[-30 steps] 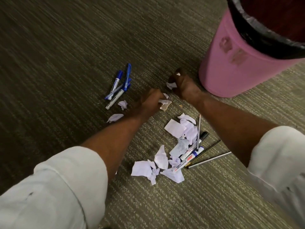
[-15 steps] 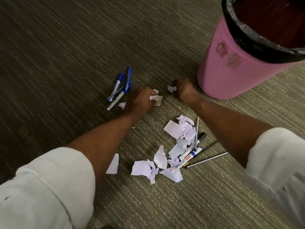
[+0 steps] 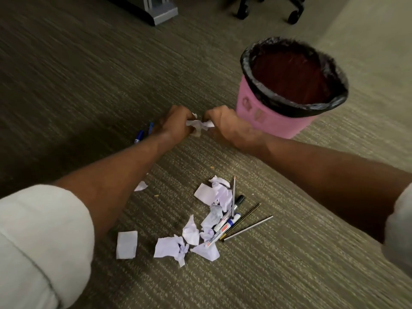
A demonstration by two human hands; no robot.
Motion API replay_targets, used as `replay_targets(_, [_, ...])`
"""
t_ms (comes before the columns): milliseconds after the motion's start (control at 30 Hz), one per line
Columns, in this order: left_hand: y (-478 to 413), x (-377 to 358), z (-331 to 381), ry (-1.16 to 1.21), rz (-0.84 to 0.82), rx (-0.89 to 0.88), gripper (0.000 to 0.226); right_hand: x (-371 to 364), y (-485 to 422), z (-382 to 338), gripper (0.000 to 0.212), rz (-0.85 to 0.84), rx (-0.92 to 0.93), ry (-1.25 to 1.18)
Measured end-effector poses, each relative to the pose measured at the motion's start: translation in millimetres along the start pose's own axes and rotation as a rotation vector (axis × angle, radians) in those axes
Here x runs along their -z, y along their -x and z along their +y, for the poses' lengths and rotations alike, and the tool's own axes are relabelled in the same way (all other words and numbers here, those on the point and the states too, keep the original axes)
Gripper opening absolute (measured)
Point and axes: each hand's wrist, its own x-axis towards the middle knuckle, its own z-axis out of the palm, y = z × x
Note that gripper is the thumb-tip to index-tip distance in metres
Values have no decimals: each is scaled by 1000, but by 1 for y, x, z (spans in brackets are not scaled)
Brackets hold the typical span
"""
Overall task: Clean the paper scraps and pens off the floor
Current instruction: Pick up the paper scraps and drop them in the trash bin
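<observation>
The bin (image 3: 274, 121) stands on the carpet (image 3: 78, 85) at the right, and the right hand (image 3: 223, 126) is just before it. The left hand (image 3: 176, 126) is beside that hand, and both hold a crumpled paper (image 3: 199, 124) between them. Left of the left hand lie two pens (image 3: 140, 136) (partly hidden behind it). Nearer, between the forearms, lies a heap of scraps (image 3: 189, 233), with other pens (image 3: 234, 217) on its right side and one flat scrap (image 3: 126, 244) apart at its left.

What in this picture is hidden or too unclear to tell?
Head view:
- Blue pens: mostly behind the left forearm; number unclear.
- Paper scraps held by the left hand and right hand: fingers cover them; count unclear.
- Pink bin: inside too dark to see contents.
- Markers: labels too small to read.
</observation>
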Motion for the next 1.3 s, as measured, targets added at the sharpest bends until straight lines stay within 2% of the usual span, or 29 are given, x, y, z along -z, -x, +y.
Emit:
replay_targets(67, [-12,12,5,-32,8,-2,34,21,2,0,15,9,-8,-2])
replay_targets(200, [-11,66,48,-102,0,-72,17,67,2,-1,17,77,57,80])
replay_targets(367, [-19,122,91,-99,165,-186,29,150,8,3,20,156,97,131])
replay_targets(433, [-25,134,110,-72,225,-213,33,181,9,14,22,179,79,153])
replay_targets(567, [-37,139,150,-51,265,-261,36,219,9,43,45,175,-95,272])
replay_targets(733, [-56,122,202,-69,208,-291,45,233,23,73,53,74,-262,252])
replay_targets(867, [-71,102,231,-102,160,-311,54,229,29,92,42,51,-347,156])
replay_targets(933, [-75,91,244,-110,135,-307,55,227,33,102,33,90,-379,97])
replay_targets(1100, [-83,73,259,-89,101,-281,42,219,40,116,37,120,-384,107])
replay_targets(1300, [-84,74,266,-68,117,-332,54,215,42,119,46,159,-368,201])
